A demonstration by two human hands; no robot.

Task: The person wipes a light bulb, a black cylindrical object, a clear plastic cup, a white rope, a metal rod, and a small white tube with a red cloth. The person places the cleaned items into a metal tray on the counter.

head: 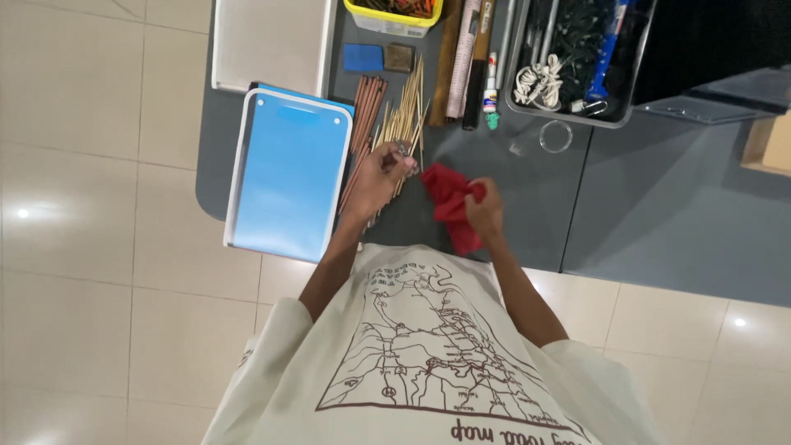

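My left hand (381, 175) is closed around a small shiny metal object (403, 151), held just over a pile of thin wooden sticks (404, 115). What the object is cannot be made out. My right hand (486, 208) grips a crumpled red cloth (449, 202), which lies partly on the dark grey table (527, 206) between the two hands. The two hands are about a hand's width apart, near the table's front edge.
A blue tray with a white rim (288, 173) overhangs the table edge at left, a white tray (272, 41) behind it. Brown sticks (367, 107), a blue block (362, 58), rolled tubes (465, 58), a clear cup (555, 136) and a black bin of cords (577, 58) lie beyond.
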